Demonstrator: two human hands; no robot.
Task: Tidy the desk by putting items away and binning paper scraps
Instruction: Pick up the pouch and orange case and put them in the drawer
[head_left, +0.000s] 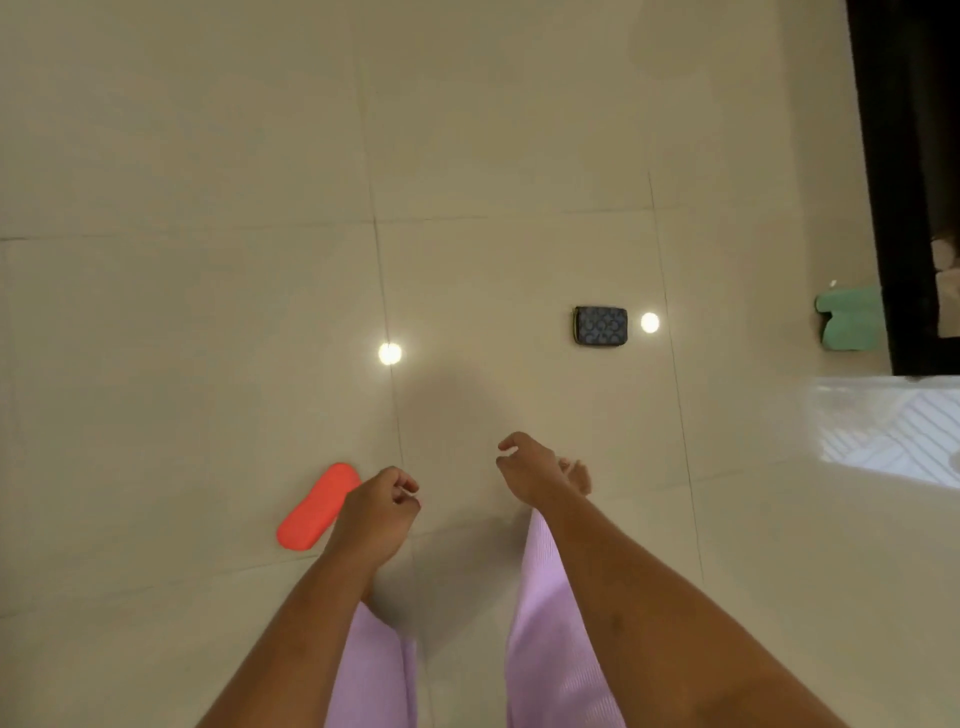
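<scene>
You are looking straight down at a pale tiled floor, which fills nearly the whole view. A black piece of furniture runs down the edge at two o'clock. Below it, at four o'clock, lies a glossy white surface (whether it is the desk, you cannot tell from here). Your lilac trousers come up from six o'clock, with both bare forearms reaching forward over them.

Your left hand sits at seven o'clock of centre. Its grip is narrow, the fingers curled in to the palm with nothing visible between them. Your right hand is just beside it at five o'clock. Its grip is loose, the fingers half curled and holding nothing. A bare foot shows just behind it.

An orange-red case lies on the floor at nine o'clock of your left hand, which overlaps its upper end in the view. A green object rests against the black furniture at three o'clock. A dark patterned wallet lies flat on the floor at one o'clock of your right hand, well apart from both hands. Two round light reflections shine on the tiles, one just beside the wallet.
</scene>
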